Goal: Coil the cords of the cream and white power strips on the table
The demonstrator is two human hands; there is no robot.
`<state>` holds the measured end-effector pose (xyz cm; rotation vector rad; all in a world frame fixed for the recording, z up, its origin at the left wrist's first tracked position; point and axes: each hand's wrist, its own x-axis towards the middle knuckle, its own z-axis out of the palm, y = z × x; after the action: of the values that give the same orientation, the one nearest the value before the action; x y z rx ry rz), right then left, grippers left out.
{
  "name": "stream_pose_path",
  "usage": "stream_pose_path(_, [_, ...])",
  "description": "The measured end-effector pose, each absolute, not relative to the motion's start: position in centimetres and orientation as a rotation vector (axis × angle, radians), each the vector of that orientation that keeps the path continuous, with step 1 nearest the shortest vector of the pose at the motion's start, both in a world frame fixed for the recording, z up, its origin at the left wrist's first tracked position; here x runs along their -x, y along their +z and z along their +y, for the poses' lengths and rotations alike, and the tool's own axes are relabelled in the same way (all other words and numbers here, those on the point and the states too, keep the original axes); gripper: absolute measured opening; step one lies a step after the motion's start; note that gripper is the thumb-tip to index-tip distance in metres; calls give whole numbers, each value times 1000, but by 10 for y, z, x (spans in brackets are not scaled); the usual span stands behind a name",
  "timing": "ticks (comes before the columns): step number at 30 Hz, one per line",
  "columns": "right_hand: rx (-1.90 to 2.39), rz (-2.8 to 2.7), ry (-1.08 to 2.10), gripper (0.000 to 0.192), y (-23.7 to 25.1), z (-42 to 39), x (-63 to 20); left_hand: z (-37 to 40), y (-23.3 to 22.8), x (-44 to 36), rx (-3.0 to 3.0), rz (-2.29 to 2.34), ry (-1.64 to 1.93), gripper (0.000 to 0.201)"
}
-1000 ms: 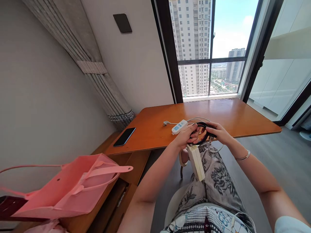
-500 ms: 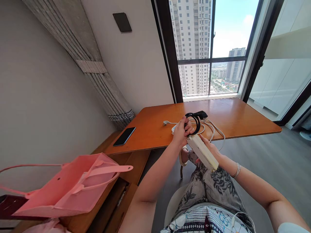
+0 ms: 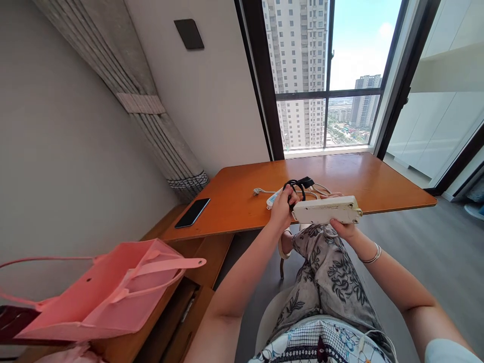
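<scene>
A long off-white power strip (image 3: 327, 210) lies nearly level above my lap, near the table's front edge. My right hand (image 3: 345, 229) grips it from the right, thumb on the near side and fingers behind. At its left end, my left hand (image 3: 283, 205) is closed round a coiled black cable (image 3: 295, 183), which leads to a black plug (image 3: 307, 181). Behind my left hand, a second white power strip (image 3: 271, 201) rests on the table, partly covered. A white plug (image 3: 257, 191) and white cords (image 3: 321, 188) lie there too.
A phone (image 3: 192, 213) lies on the left of the wooden table (image 3: 234, 201). An open pink bag (image 3: 124, 292) stands on the lower wooden surface at left. Beyond the table is a window (image 3: 327, 93).
The power strip has swung from a downward slant to nearly level, its right end rising. My right hand has turned with it. The black plug has shifted slightly left.
</scene>
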<state>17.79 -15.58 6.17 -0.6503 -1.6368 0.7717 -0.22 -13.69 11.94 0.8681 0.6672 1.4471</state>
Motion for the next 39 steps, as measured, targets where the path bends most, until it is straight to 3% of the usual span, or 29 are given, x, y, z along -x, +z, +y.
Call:
stream_pose_path(5, [609,-1694,752,65,84,-145,-186,-134,111,7,-770,658,1083,39])
stream_pose_path(9, [587,-1657,1075,71,97,-136,-184,-133,108,9,-659,674,863,27])
stream_pose_path(12, [645,-1545,1306,74,94,-128,-182,-130,105,10,-633,661,851,29])
stream_pose_path(16, [744,-1372,1523,59,81,-122,-181,-122,98,12,-640,662,833,27])
stream_pose_path(22, [861,-1090,1490,42,68,-119,-167,-114,85,10,-698,761,856,25])
stream_pose_path(30, [891,-1066,1388,52,63,-118,-162,-107,80,14,-747,707,794,47])
stream_pose_path(39, [946,-1025,1337,55,63,-108,-171,-118,82,9,-952,739,1081,30])
